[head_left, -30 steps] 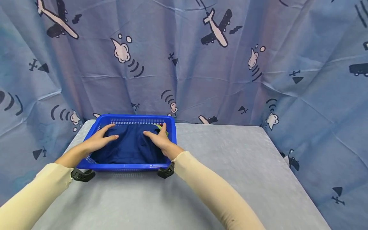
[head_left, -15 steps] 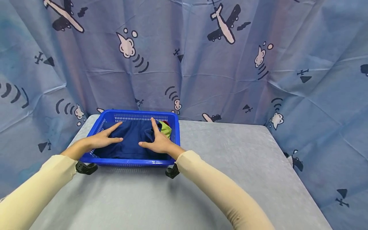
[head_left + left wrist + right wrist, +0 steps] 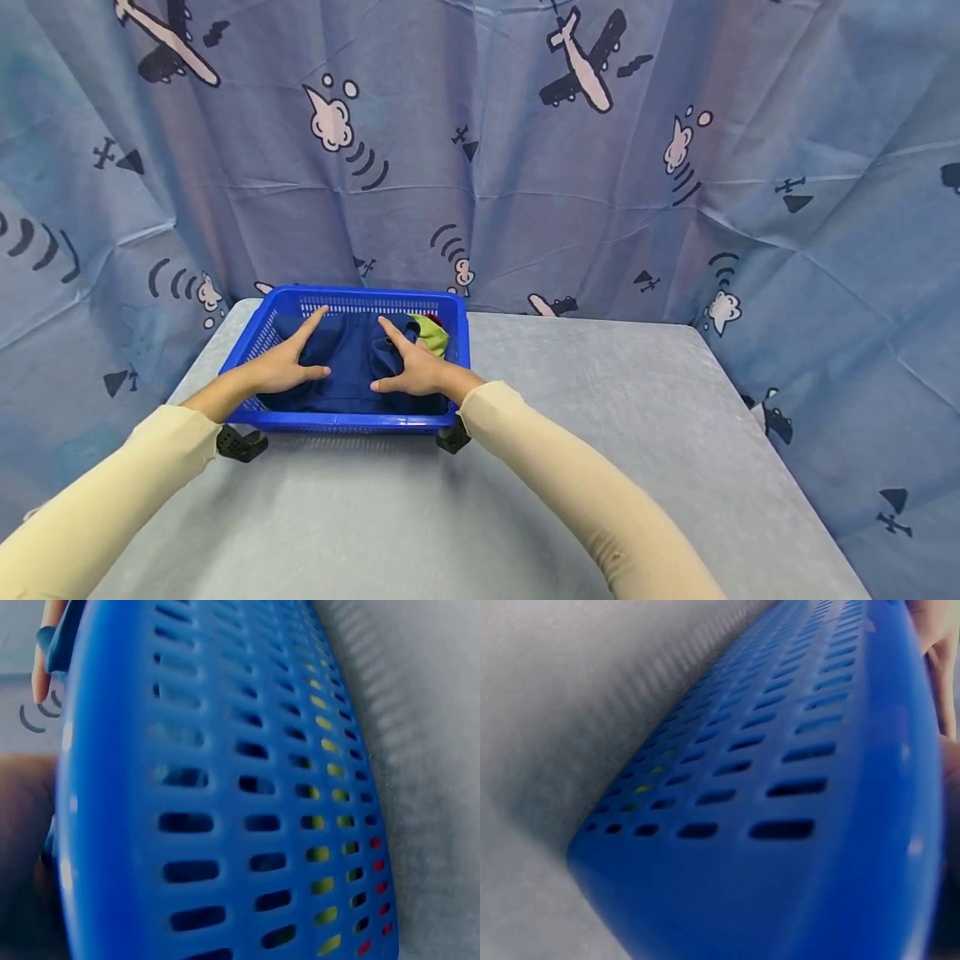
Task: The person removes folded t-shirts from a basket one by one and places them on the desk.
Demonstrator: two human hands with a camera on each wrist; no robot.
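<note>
A blue plastic basket (image 3: 352,420) with slotted walls holds a dark navy cloth garment (image 3: 348,367), with a lime-green cloth (image 3: 432,333) at its right end. My left hand (image 3: 285,364) reaches over the basket's left side, thumb and fingers spread on or just above the navy garment. Over the right part lies my right hand (image 3: 417,369), also spread, beside a bunched fold of the garment. I cannot tell how firmly either hand touches the cloth. In both wrist views the basket wall (image 3: 225,802) fills most of the picture and hides most of the hands.
The basket stands at the far left of a grey-covered table (image 3: 585,400). A blue curtain (image 3: 420,150) printed with planes hangs behind it and along the right. A bit of red cloth (image 3: 435,319) shows at the basket's back right corner.
The right hand has drawn leftward from the basket's right end, uncovering more lime-green cloth. The left hand has shifted right over the garment. The head view has tilted slightly.
</note>
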